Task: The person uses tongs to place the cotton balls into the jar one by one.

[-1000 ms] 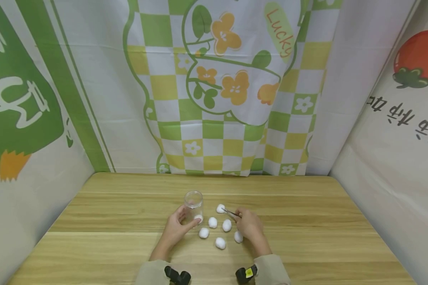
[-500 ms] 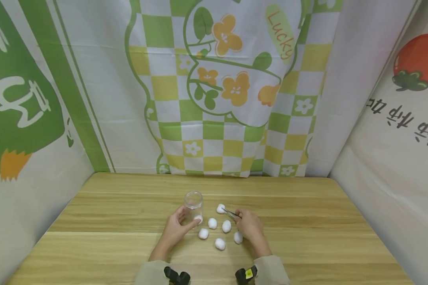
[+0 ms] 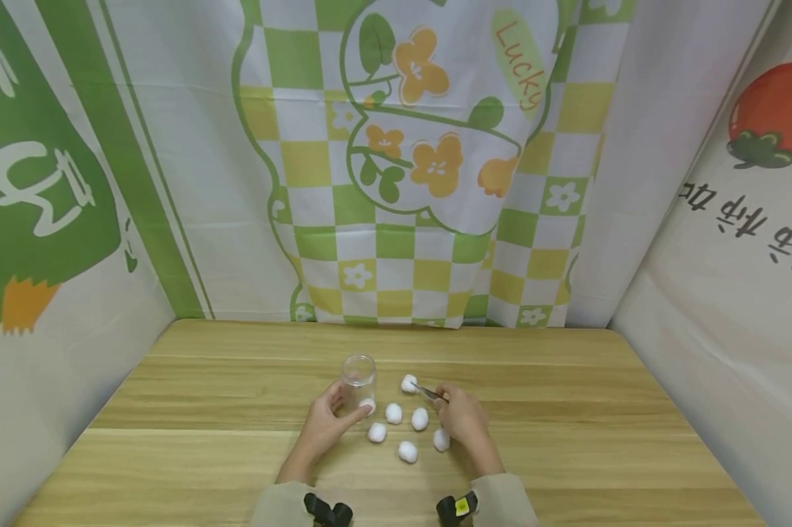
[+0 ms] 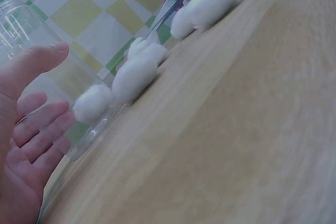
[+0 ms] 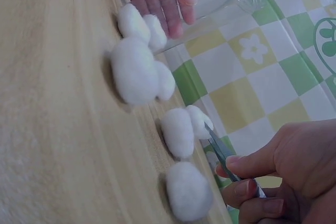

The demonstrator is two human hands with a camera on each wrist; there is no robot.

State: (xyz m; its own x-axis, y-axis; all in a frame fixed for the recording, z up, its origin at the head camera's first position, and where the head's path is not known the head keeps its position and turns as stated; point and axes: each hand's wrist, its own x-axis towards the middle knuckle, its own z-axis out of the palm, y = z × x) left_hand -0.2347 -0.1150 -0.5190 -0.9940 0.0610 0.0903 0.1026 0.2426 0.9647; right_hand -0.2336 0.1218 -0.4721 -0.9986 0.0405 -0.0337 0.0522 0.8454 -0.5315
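Note:
My left hand [image 3: 326, 419] is wrapped round a clear, lidless plastic jar [image 3: 359, 382], which stands upright on the table. A white cotton ball [image 3: 367, 404] lies low inside it, partly behind my thumb. In my right hand [image 3: 460, 414], a pair of metal tweezers [image 3: 429, 394] is pinched between thumb and fingers. Their tips meet the farthest cotton ball [image 3: 409, 383], also visible at the tips in the right wrist view [image 5: 199, 123]. Nearer me lie several loose cotton balls, among them one ball [image 3: 420, 419] in the middle and another [image 3: 407, 451] closest to me.
A wood-grain table [image 3: 567, 410] carries everything. Behind it hangs a green-and-yellow checked curtain [image 3: 396, 278], with printed white cloth at both sides. One cotton ball [image 3: 441, 439] sits right beside my right wrist. Dark wrist cameras [image 3: 328, 510] are strapped over beige sleeves.
The farthest cotton ball has shifted very slightly away from the other balls, along with the tweezer tips. My left hand and the jar hold their place.

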